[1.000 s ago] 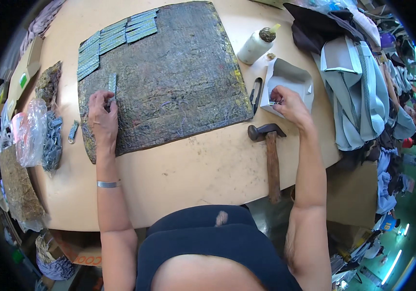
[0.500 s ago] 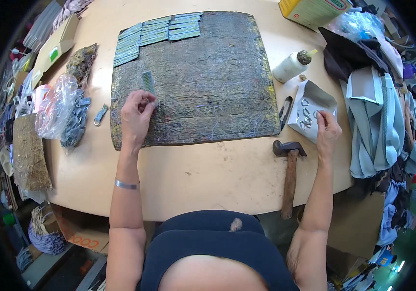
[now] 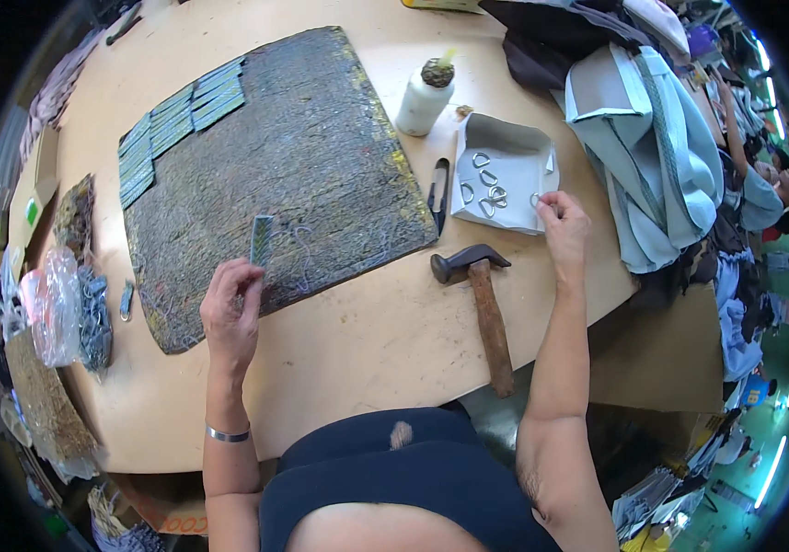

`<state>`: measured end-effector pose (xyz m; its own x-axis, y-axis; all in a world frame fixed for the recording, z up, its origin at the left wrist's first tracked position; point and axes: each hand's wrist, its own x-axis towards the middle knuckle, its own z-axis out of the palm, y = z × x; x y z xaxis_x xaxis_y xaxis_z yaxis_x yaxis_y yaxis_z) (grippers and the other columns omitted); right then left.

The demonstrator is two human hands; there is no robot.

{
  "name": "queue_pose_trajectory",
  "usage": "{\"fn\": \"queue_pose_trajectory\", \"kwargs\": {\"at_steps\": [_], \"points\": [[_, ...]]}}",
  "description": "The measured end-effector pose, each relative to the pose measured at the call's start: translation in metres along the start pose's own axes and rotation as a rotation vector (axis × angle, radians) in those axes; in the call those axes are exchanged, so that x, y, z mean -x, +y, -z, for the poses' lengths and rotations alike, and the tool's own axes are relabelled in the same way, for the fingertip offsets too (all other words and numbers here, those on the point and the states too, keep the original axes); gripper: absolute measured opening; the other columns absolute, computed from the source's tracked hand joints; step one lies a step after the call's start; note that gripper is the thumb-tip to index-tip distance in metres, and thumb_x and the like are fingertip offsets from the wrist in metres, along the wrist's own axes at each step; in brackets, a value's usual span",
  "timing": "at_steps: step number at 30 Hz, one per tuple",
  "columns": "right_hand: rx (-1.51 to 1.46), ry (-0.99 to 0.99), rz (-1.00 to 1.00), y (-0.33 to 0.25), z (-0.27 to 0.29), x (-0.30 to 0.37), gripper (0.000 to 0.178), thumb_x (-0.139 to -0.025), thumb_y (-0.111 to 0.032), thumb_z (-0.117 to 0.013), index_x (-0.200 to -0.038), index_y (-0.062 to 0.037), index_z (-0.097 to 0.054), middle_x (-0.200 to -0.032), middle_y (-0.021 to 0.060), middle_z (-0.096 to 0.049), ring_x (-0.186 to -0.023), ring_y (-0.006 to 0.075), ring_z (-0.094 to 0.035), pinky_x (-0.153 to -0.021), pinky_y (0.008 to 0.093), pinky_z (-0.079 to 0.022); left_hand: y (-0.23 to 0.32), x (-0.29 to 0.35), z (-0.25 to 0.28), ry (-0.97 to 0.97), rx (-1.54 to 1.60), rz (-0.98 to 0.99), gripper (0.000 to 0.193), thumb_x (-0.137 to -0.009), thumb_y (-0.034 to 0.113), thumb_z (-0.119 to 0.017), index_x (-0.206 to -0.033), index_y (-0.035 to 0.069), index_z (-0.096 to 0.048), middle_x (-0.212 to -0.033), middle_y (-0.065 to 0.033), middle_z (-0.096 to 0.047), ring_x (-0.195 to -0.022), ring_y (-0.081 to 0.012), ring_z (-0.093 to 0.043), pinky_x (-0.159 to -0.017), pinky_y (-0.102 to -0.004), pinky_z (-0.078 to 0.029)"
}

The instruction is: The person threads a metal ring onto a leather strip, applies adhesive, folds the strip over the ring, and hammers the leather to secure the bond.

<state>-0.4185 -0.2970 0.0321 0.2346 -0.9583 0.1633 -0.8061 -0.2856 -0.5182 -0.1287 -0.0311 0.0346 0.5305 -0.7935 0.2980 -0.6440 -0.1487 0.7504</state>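
My left hand [image 3: 230, 308] pinches a strip [image 3: 261, 241] standing on the dark mat [image 3: 321, 156]; its lower end hides behind my fingers. My right hand [image 3: 562, 224] pinches a small ring [image 3: 535, 200], barely visible, at the tray [image 3: 514, 138] edge. Hammer [image 3: 482, 294] lies between.

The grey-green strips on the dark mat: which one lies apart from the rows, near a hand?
The single strip standing just above the left hand. The other strips lie packed in rows at the mat's far left corner.
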Motion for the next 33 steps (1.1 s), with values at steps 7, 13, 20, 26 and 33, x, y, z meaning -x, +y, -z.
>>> {"fn": "queue_pose_trajectory", "kwargs": {"at_steps": [7,13,20,26,33], "points": [[0.239,0.412,0.464,-0.013,0.007,0.016,0.01,-0.072,-0.001,-0.057,-0.082,-0.0029,-0.057,-0.089,0.0133,-0.058,-0.075,0.0297,-0.057,-0.063,0.0368,-0.046,-0.008,0.007,-0.016,0.034,-0.044,-0.019,0.015,-0.072,-0.007,-0.059,-0.084,0.001,-0.056,-0.087,-0.0105,-0.056,-0.069,-0.0174,-0.055,-0.062,-0.0249,-0.045],[0.209,0.323,0.381,-0.014,0.014,0.016,0.01,-0.073,-0.002,-0.057,-0.083,-0.0021,-0.056,-0.092,0.014,-0.058,-0.078,0.0299,-0.057,-0.066,0.0372,-0.046,-0.009,0.007,-0.02,0.031,-0.048,-0.016,0.015,-0.071,-0.007,-0.059,-0.083,0.001,-0.057,-0.086,-0.0103,-0.057,-0.069,-0.0169,-0.055,-0.06,-0.0244,-0.045],[0.089,0.246,0.311,0.0,0.002,0.006,0.007,-0.073,-0.003,-0.058,-0.079,-0.0002,-0.058,-0.093,0.01,-0.059,-0.078,0.0275,-0.057,-0.07,0.0333,-0.045,-0.007,0.01,-0.018,0.049,0.106,0.13,0.02,-0.072,-0.008,-0.057,-0.089,0.003,-0.056,-0.083,-0.0085,-0.057,-0.067,-0.0146,-0.054,-0.059,-0.0238,-0.044],[-0.322,0.193,0.221,-0.046,0.004,0.027,0.008,-0.074,-0.002,-0.057,-0.082,-0.0002,-0.059,-0.087,0.0082,-0.061,-0.073,0.0232,-0.057,-0.069,0.0286,-0.045,0.008,0.012,-0.007,-0.059,0.167,0.22,0.027,-0.071,-0.008,-0.055,-0.095,0.004,-0.056,-0.08,-0.0064,-0.056,-0.064,-0.0128,-0.053,-0.057,-0.0233,-0.044],[-0.357,-0.388,0.736,-0.134,-0.044,0.089,0.009,-0.072,0.002,-0.058,-0.081,-0.0007,-0.058,-0.07,0.0111,-0.057,-0.065,0.0221,-0.056,-0.059,0.0304,-0.044,0.019,0.015,-0.011,-0.217,0.084,0.027,0.023,-0.073,-0.006,-0.051,-0.092,0.004,-0.057,-0.084,-0.0089,-0.056,-0.069,-0.0197,-0.056,-0.059,-0.0274,-0.045]]}}
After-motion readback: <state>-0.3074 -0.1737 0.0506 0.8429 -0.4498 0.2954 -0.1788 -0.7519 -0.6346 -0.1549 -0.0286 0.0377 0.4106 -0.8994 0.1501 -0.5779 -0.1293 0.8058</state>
